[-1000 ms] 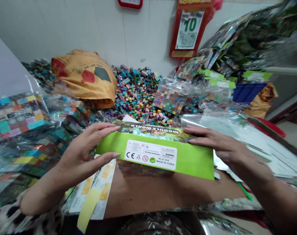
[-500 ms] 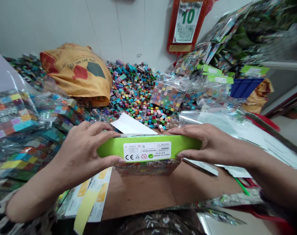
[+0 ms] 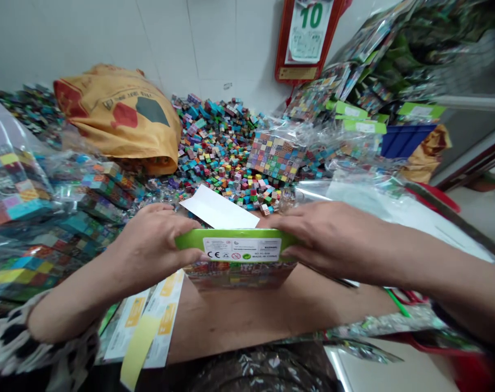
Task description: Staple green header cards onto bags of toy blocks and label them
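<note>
Between my hands is a green header card (image 3: 242, 233) with a white printed label facing me. Below the card shows a clear pack of patterned cubes (image 3: 239, 275), upright over the brown table (image 3: 239, 326). My left hand (image 3: 157, 245) pinches the card's left end, thumb at the front and fingers behind. The right end is gripped the same way by my right hand (image 3: 321, 239), whose fingers partly hide it. A white card (image 3: 218, 207) lies just behind the green one.
Loose small cubes (image 3: 214, 147) are heaped against the wall beside a yellow sack (image 3: 120, 120). Bagged cube packs (image 3: 18, 190) are piled at left. Sticker sheets (image 3: 149, 326) lie front left. A blue bin (image 3: 406, 140) stands back right, and red-handled scissors (image 3: 410, 296) lie at right.
My right hand has moved inward along the green card and covers more of its right end. The card looks narrower and more folded over the pack. The view has shifted slightly.
</note>
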`<state>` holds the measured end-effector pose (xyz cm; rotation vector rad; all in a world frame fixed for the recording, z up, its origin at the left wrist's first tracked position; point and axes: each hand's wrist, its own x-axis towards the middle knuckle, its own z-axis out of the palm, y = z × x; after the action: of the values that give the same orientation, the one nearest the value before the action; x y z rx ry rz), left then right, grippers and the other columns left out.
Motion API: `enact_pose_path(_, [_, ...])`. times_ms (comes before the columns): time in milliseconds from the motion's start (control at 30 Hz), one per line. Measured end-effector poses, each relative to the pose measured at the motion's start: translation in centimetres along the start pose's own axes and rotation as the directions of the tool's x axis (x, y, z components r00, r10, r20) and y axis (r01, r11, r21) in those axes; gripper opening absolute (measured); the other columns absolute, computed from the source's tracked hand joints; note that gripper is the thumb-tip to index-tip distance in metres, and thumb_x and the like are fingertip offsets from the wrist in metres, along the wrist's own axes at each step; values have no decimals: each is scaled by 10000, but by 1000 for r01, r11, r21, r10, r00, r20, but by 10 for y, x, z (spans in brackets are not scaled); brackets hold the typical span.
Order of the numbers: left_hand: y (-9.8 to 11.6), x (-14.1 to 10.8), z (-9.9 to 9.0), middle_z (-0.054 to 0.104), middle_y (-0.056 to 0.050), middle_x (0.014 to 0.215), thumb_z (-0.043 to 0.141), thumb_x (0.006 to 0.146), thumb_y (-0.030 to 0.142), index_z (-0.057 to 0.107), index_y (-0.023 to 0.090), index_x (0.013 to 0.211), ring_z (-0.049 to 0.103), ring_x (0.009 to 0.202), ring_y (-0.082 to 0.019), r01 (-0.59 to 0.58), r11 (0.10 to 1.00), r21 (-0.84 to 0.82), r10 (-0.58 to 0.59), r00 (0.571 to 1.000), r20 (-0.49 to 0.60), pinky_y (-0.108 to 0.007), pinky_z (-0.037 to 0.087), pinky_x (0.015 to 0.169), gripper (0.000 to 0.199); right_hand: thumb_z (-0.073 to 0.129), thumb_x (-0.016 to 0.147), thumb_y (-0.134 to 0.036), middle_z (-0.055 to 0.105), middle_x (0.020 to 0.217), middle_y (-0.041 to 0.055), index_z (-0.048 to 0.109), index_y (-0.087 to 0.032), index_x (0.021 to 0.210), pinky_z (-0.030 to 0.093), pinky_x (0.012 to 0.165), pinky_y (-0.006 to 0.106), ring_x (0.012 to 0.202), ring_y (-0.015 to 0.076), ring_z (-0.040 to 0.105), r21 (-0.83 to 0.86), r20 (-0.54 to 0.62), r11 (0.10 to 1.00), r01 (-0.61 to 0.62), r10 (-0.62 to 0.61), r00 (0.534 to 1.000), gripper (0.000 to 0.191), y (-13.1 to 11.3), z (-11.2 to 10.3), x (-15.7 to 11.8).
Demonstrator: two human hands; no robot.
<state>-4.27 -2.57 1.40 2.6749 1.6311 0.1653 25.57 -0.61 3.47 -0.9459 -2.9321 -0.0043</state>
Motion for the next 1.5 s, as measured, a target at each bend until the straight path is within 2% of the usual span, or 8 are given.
enact_pose_path(200, [4, 2, -2, 670, 0, 635, 636, 805, 420, 694, 228, 677, 615, 723, -209, -30, 1000, 1, 30, 999, -31, -347, 387, 777, 238, 500, 879, -173, 682, 731, 38, 612, -198, 864, 191, 531, 297, 588, 160, 550, -79, 35, 991, -106, 109, 993, 115, -18, 11, 22])
enact_pose_path(500, [0, 9, 3, 654, 40, 609, 679, 773, 342, 701, 246, 677, 660, 773, -200, -19, 995, -97, 15, 999, -36, -433, 338, 1043, 138, 543, 863, -186, 701, 803, 37, 609, -196, 911, 192, 556, 288, 654, 152, 568, -68, 144, 993, -92, 101, 984, 81, -13, 3, 30])
enact_pose_path(667, [0, 18, 1, 694, 16, 636, 677, 745, 301, 711, 249, 659, 664, 764, -213, -18, 997, -75, 20, 1000, 25, -464, 359, 1039, 106, 550, 908, -297, 720, 976, 82, 652, -178, 997, 217, 559, 297, 745, 176, 604, -26, 158, 1000, -9, 13, 987, 180, -30, -4, 57])
enact_pose_path(867, [-9, 13, 0, 713, 5, 680, 706, 713, 349, 743, 264, 692, 678, 786, -217, 2, 965, -262, -13, 999, -41, -390, 443, 947, 96, 583, 832, -264, 682, 750, 34, 728, -242, 853, 214, 537, 298, 613, 152, 535, 113, 69, 988, -106, 98, 993, 148, -39, 11, 76])
enact_pose_path(967, [-20, -1, 4, 766, -5, 842, 758, 691, 339, 772, 259, 919, 687, 778, -200, 91, 828, -554, -120, 993, -16, -289, 500, 743, 242, 587, 831, -289, 657, 691, 25, 753, -270, 846, 210, 537, 299, 553, 134, 464, 144, 71, 976, -163, 154, 986, 168, -37, 14, 77])
enact_pose_path(1033, [-24, -11, 14, 766, -2, 842, 797, 680, 312, 759, 240, 954, 678, 720, -172, 149, 623, -768, -238, 971, -5, -242, 497, 636, 286, 601, 831, -334, 652, 685, 27, 759, -270, 842, 218, 538, 294, 540, 127, 438, 169, 82, 968, -188, 176, 981, 171, -36, 14, 77])
enact_pose_path(1233, [-8, -23, 66, 798, -22, 846, 864, 605, 211, 803, 208, 843, 706, 736, -169, 132, 43, -990, -412, 905, 103, -266, 564, 719, 245, 584, 842, -354, 668, 728, 37, 751, -278, 872, 235, 548, 289, 584, 146, 487, 157, 108, 967, -201, 186, 977, 186, -40, 14, 76])
enact_pose_path(1500, [2, -17, 86, 790, 30, 795, 874, 556, 134, 808, 262, 807, 704, 717, -139, -57, -49, -997, -575, 818, -19, -240, 579, 764, 289, 585, 845, -360, 715, 794, 63, 750, -257, 949, 265, 553, 279, 661, 176, 574, 116, 88, 983, -140, 130, 988, 222, -38, 6, 72])
